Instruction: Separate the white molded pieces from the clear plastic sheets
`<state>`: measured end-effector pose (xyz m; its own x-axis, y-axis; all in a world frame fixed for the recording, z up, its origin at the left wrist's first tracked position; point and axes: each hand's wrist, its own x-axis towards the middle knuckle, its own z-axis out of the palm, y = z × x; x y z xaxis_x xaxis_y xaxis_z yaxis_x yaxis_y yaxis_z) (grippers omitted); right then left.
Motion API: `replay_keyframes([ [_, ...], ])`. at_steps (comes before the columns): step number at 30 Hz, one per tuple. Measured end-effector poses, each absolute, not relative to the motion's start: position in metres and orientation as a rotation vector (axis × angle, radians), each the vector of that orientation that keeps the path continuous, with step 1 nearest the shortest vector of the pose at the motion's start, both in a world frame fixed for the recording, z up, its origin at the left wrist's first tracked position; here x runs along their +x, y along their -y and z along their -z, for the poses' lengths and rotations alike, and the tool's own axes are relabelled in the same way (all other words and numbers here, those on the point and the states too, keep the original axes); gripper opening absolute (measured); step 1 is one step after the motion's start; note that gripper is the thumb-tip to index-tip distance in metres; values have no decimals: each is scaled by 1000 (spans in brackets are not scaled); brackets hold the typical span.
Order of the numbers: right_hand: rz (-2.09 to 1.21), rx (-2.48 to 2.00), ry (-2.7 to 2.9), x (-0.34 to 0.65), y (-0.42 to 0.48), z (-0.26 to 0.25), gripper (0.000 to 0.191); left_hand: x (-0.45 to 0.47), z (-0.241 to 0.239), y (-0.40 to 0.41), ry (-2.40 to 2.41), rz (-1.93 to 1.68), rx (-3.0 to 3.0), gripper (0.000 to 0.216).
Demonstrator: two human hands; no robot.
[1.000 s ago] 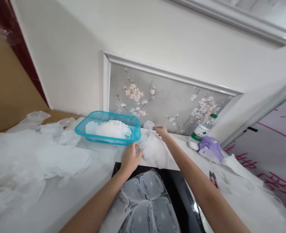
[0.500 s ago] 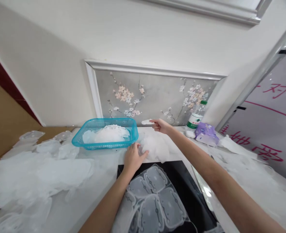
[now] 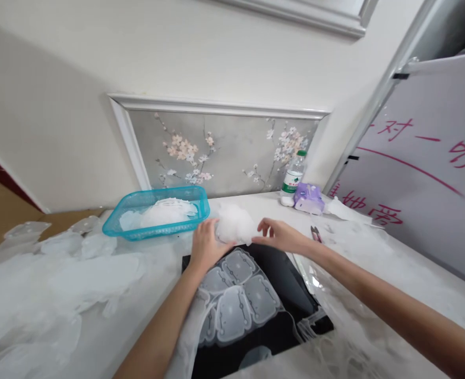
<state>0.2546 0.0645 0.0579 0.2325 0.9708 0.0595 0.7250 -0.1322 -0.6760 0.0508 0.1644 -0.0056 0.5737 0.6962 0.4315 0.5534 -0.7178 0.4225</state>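
A rounded heap of white, translucent material stands on the white table just beyond a black board. My left hand rests against the left side of this heap, with thumb and fingers spread around it. At the heap's right edge is my right hand, its fingers bent and apart, holding nothing that I can see. On the black board below my hands lie several clear, rounded sheet pieces with thin dark line marks.
A blue plastic basket holding white pieces stands left of the heap. Translucent sheets cover the table's left side. At the back right are a bottle and a purple pack. A dark-tipped tool lies near my right forearm.
My right hand has come down from beyond the heap to its right edge. The thin white piece it held no longer shows in it. My left hand stays by the heap; the view has shifted right.
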Motion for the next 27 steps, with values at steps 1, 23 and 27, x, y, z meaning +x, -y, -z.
replay_keyframes([
  [1, -527, -1924, 1558, 252, -44, -59, 35, 56, 3, -161, -906, -809, 2647, 65],
  [23, -71, -2167, 1305, 240, 73, -12, 27, 76, -35, -134, -652, -381, 2772, 49],
  [27, -292, -2666, 1126, 284, 50, -26, 37, 32, -30, -97, -724, -19, 2688, 63],
])
